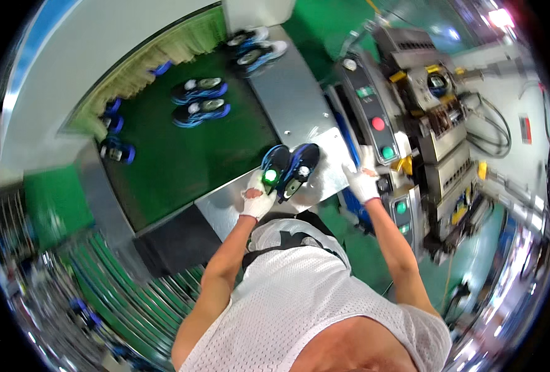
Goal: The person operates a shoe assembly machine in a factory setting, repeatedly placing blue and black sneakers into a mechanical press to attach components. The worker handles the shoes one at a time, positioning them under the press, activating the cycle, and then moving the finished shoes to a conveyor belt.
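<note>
A pair of dark sneakers with blue soles stands on the shiny metal ledge in front of me, toes pointing away. My left hand [259, 198], in a white glove with bare fingertips, closes on the heel of the left sneaker [277, 160]. A bright green spot glows at that sneaker's opening. The right sneaker [304, 162] stands close beside it, with a white tuft inside. My right hand [364, 181], gloved the same way, reaches to the machine's edge on the right. Its fingers are apart and nothing shows in them; whether it touches the machine I cannot tell.
A green conveyor belt [225, 152] carries more sneakers [200, 102] by a fringed tunnel opening [157, 62]. Another pair [259, 53] lies at the far belt edge. Right stands a machine with a red button [378, 124] and green buttons. A roller rack [135, 297] is lower left.
</note>
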{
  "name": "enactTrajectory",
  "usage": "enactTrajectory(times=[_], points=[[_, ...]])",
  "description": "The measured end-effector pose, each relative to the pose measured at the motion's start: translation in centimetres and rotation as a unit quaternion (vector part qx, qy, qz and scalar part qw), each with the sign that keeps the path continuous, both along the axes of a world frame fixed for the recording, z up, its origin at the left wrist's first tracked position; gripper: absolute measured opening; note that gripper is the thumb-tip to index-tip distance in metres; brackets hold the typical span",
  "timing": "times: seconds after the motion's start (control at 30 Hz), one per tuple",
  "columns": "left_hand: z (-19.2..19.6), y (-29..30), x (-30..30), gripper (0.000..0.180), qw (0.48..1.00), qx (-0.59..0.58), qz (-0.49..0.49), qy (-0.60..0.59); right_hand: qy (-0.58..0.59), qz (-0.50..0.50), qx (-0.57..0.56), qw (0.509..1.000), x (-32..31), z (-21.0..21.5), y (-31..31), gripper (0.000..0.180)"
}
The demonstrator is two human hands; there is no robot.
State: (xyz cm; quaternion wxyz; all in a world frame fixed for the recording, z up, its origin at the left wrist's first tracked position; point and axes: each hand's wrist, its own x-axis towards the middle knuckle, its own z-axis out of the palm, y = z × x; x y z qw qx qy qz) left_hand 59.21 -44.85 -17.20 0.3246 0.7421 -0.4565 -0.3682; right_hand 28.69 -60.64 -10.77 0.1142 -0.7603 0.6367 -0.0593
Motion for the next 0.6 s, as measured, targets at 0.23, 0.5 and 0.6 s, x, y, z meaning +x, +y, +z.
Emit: enactTrajectory(times=[0.23,0.5,0.6], points=[[-1.0,-1.2,0.5,0.077,0.994,0.100,-0.036,0.010,-0.242,-0.353,0.111,0.897,18.2,-5.6,9.9,0.091],[0.1,-6.6,0.5,0.099,0.977,0.157,-0.093,-0.110,-0.280,-0.394,0.195,0.854,12.7,-4.9,9.5,0.080],[0.5,-7.5,-1.0,0.104,0.971,0.072,-0.211,-0.086,-0.397,-0.449,0.187,0.778,6.8,0.7,12.6,0.081]])
